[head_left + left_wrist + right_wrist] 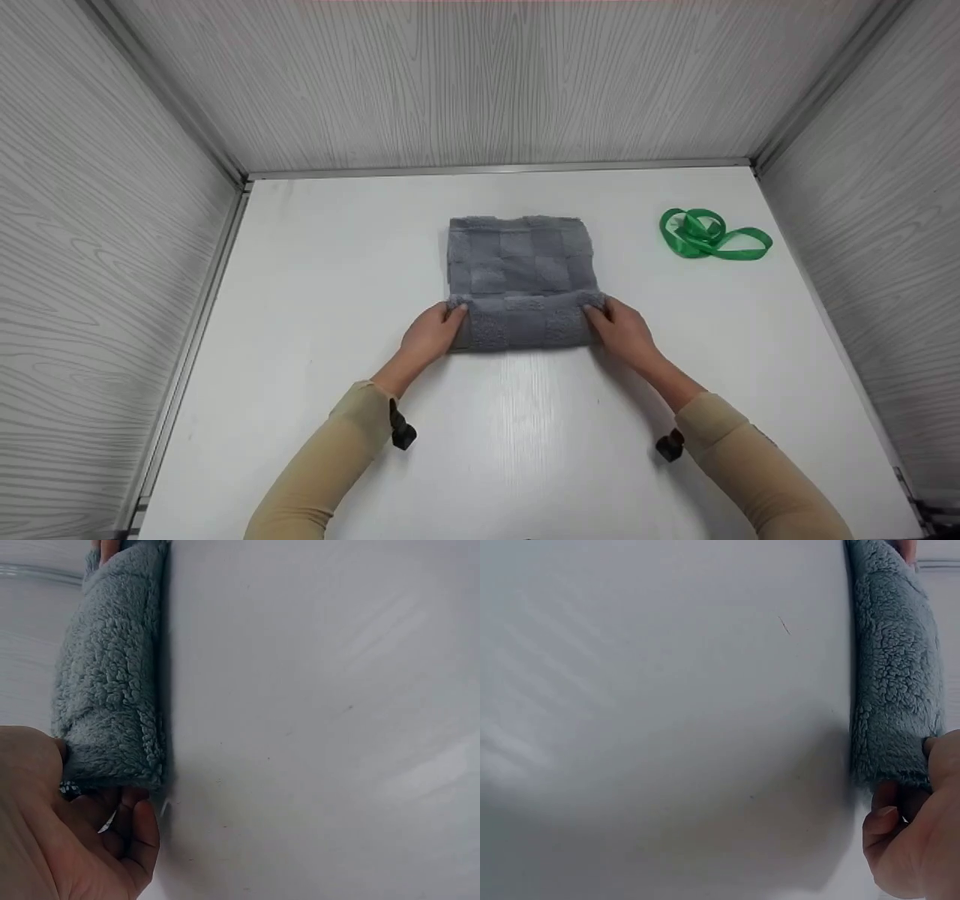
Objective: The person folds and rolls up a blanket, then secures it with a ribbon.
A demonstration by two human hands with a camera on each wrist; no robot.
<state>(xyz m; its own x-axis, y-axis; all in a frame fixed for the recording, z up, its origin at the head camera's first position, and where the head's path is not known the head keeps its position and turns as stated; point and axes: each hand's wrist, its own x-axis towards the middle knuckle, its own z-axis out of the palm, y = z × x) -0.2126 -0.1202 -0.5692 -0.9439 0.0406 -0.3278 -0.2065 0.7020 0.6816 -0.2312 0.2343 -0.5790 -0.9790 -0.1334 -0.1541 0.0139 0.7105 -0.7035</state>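
Note:
A grey-blue plush towel (517, 262) with a checked pattern lies on the white table, its near part folded over into a thick band. My left hand (433, 330) pinches the left end of that fold, thumb on top. At the opposite end my right hand (624, 328) grips the fold in the same way. Close up in the left wrist view, the fluffy fold (112, 675) runs away from the curled fingers of the left hand (75, 825). The right wrist view shows the right hand (919, 829) with fingers tucked beneath the towel's end (892, 720).
A loosely looped green ribbon (701, 238) lies at the table's back right. Grey wood-grain panels stand around the table (337, 247), with a metal strip (495, 170) along the back edge. A small black device (403, 435) hangs at the left wrist, another (670, 445) at the right.

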